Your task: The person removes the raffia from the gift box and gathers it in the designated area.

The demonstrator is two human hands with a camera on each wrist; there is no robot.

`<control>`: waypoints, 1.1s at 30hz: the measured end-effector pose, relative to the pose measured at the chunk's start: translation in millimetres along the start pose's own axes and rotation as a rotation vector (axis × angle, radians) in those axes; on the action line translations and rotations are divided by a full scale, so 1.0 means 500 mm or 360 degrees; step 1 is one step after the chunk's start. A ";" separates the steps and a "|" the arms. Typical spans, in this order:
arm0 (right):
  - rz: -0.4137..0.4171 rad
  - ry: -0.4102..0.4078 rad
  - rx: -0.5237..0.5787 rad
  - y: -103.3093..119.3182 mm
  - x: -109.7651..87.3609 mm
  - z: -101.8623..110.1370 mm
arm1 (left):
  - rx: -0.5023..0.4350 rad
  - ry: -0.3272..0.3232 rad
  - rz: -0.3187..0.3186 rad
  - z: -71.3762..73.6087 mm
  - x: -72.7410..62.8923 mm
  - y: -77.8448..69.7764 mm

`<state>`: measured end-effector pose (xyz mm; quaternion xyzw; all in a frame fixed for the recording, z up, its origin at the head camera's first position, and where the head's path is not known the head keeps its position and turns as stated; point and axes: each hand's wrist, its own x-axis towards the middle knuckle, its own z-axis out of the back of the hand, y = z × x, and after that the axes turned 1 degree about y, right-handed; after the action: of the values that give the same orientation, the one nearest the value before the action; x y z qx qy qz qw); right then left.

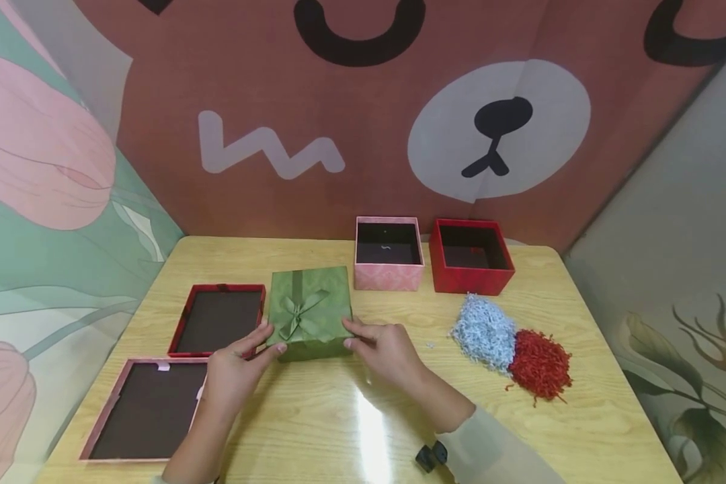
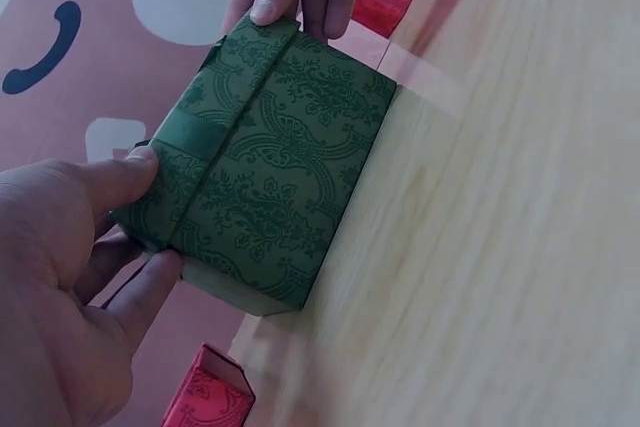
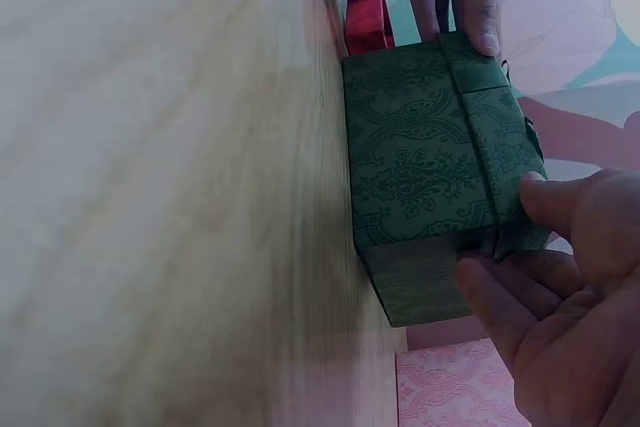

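A green patterned gift box (image 1: 310,306) stands near the middle of the table. Its lid (image 2: 205,135) sits on the base (image 2: 290,162) and carries a ribbon with a bow (image 1: 300,314). My left hand (image 1: 232,376) grips the lid at its left side, thumb at the front. On the opposite side my right hand (image 1: 393,353) pinches the lid between thumb and fingers, as the right wrist view also shows. The lid's rim overlaps the base's walls along a visible seam. What lies inside the box is hidden.
Left of the box lie an upturned red lid (image 1: 220,323) and, nearer, an upturned pink lid (image 1: 145,410). Open pink (image 1: 389,277) and red (image 1: 474,281) boxes stand at the back. Blue shredded paper (image 1: 485,331) and red shredded paper (image 1: 541,364) lie in piles at right.
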<state>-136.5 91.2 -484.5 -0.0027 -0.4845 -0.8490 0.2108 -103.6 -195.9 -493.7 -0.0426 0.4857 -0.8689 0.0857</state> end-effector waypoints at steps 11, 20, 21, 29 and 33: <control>-0.0034 -0.0010 -0.0007 -0.003 -0.057 0.018 | -0.0017 -0.0082 -0.0098 -0.017 -0.035 -0.007; -0.0073 -0.0087 -0.0095 -0.008 -0.097 0.042 | -0.0206 0.0026 -0.0197 -0.040 -0.045 -0.017; -0.0077 -0.0097 -0.0103 -0.010 -0.101 0.045 | -0.0229 0.0036 -0.0206 -0.043 -0.046 -0.018; -0.0092 -0.0169 -0.0103 -0.027 -0.122 0.067 | -0.0460 0.0105 -0.0242 -0.073 -0.045 -0.025; -0.0106 -0.0194 -0.0034 -0.036 -0.134 0.079 | -0.0570 0.0160 -0.0240 -0.090 -0.045 -0.032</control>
<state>-89.7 155.5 -492.3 -0.0405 -0.4871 -0.8590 0.1523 -90.4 -145.7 -503.7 -0.0501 0.6316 -0.7735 -0.0128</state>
